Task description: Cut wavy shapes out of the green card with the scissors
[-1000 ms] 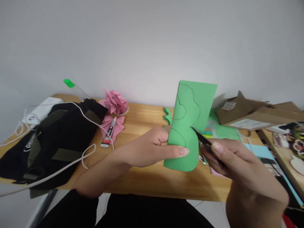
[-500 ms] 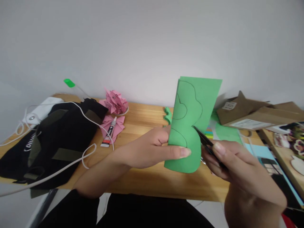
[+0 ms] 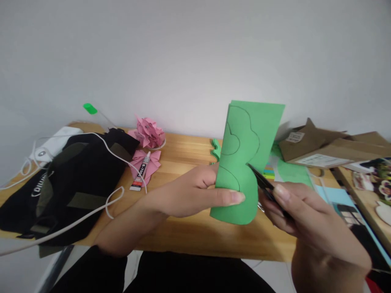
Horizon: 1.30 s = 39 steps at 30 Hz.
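My left hand (image 3: 210, 193) pinches a folded sheet of green paper (image 3: 241, 138) near its lower left edge, thumb in front and fingers behind. Curved pencil outlines run down the paper, and its lower right edge is cut round. In my right hand (image 3: 308, 215) is a pair of dark scissors (image 3: 264, 185), their blades pointing up and left. The tips sit at the paper's right side, by the notch between two drawn curves. A small curly green paper cutout (image 3: 215, 149) lies on the table behind the sheet.
On the left lie a black bag (image 3: 82, 187), a white cable (image 3: 76, 224), a glue tube (image 3: 140, 173) and a pink paper flower (image 3: 149, 132). At the right stand a cardboard box (image 3: 336, 148) and a wooden tray (image 3: 345, 179) of small items. The wooden table (image 3: 183, 240) meets the wall.
The scissor tips have shifted very slightly left and down at the notch. The whole view has dropped a few pixels; both hands keep their hold.
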Each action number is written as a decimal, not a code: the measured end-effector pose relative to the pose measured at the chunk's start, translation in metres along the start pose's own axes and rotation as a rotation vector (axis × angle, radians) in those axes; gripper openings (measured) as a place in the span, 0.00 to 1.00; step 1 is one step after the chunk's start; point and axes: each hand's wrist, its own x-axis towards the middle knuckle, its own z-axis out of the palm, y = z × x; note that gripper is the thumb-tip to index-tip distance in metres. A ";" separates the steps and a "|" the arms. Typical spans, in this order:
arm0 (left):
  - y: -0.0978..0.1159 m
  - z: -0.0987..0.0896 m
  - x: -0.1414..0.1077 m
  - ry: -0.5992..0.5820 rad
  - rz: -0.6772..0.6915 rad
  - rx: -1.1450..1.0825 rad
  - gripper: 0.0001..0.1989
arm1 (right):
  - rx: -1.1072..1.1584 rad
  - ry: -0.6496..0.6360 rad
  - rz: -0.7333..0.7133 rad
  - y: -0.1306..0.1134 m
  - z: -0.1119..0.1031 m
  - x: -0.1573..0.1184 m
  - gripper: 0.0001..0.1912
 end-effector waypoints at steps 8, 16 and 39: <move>-0.003 0.001 0.000 -0.007 -0.007 -0.024 0.10 | 0.024 -0.018 0.008 0.001 0.000 0.003 0.27; -0.001 -0.002 -0.002 -0.032 -0.019 -0.106 0.09 | 0.044 -0.062 0.020 -0.003 0.000 0.001 0.26; 0.003 -0.002 -0.003 -0.023 -0.074 -0.110 0.08 | -0.002 -0.073 0.011 0.001 -0.005 -0.001 0.26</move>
